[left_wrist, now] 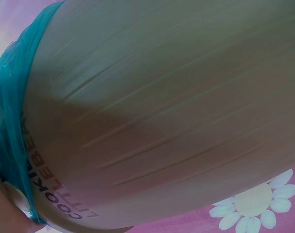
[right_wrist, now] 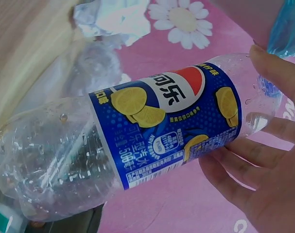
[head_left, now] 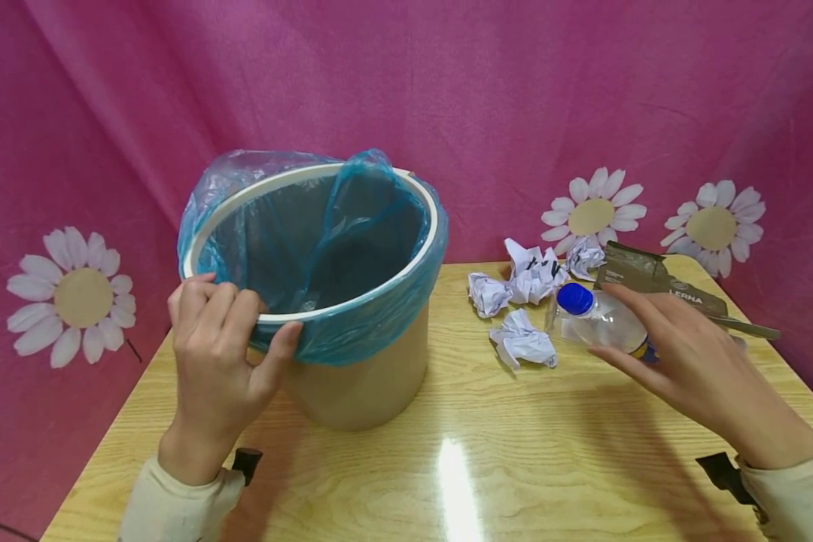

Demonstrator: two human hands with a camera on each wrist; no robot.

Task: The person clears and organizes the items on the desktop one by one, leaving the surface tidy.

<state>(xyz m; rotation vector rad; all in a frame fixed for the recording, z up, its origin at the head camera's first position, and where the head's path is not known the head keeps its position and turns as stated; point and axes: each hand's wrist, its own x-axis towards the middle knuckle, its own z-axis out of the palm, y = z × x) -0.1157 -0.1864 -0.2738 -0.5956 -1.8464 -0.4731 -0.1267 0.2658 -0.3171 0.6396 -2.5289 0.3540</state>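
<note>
My left hand (head_left: 217, 346) grips the near left rim of a beige trash can (head_left: 366, 391), fingers over the edge and thumb outside. A blue plastic bag (head_left: 373, 324) lines the can and folds down over its outside below a white ring (head_left: 352, 301). Printed lettering shows on the can's side in the left wrist view. On the right, my right hand (head_left: 691, 354) holds a clear plastic bottle (right_wrist: 55, 160) between thumb and fingers, near its neck. The bottle has a blue label (right_wrist: 171, 126) with lemon slices and a blue cap (head_left: 574, 299).
Several crumpled papers (head_left: 523, 340) lie on the wooden table (head_left: 501, 467) right of the can. A dark flat packet (head_left: 650, 278) with white letters lies behind the right hand. A pink curtain (head_left: 447, 90) with daisies hangs behind the table.
</note>
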